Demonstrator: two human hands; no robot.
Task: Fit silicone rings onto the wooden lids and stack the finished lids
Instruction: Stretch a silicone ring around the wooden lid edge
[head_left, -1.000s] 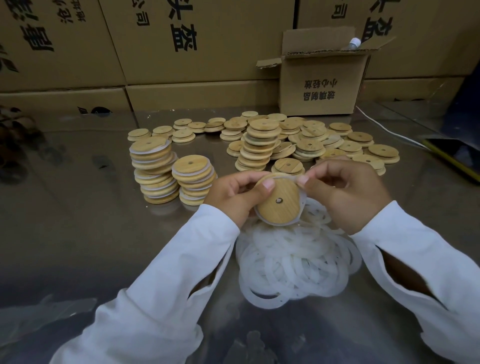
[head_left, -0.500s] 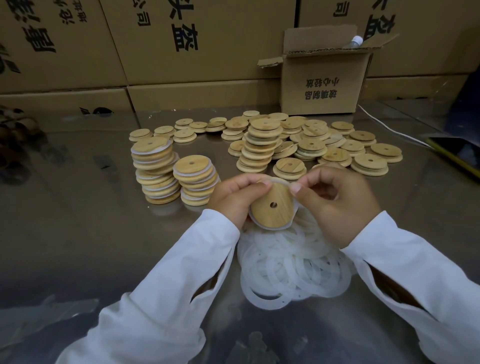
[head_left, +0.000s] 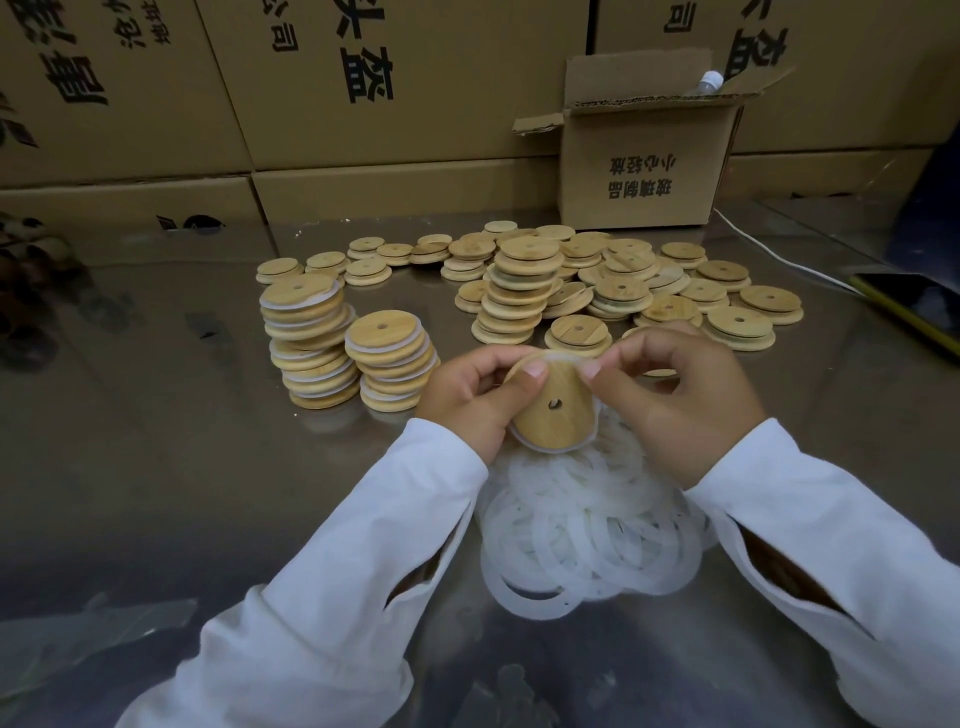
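A round wooden lid (head_left: 553, 410) with a small centre hole is tilted toward me above the table. My left hand (head_left: 470, 397) grips its left edge, thumb on the face. My right hand (head_left: 680, 400) pinches a translucent silicone ring (head_left: 558, 356) along the lid's upper rim; the ring also shows around the lower edge. Beneath the hands lies a loose heap of white silicone rings (head_left: 587, 525). Two stacks of ringed lids (head_left: 309, 343) (head_left: 392, 358) stand to the left. Bare lids (head_left: 524, 291) are piled and scattered behind.
An open cardboard box (head_left: 649, 161) holding a bottle stands at the back right, in front of a wall of large cartons (head_left: 363, 88). A white cable (head_left: 769, 252) and a dark phone with a yellow edge (head_left: 914, 306) lie at the right on the shiny metal table (head_left: 156, 441).
The lid and both hands have shifted slightly; the thumbs have worked along the top rim, where the ring now sits closer to the wood.
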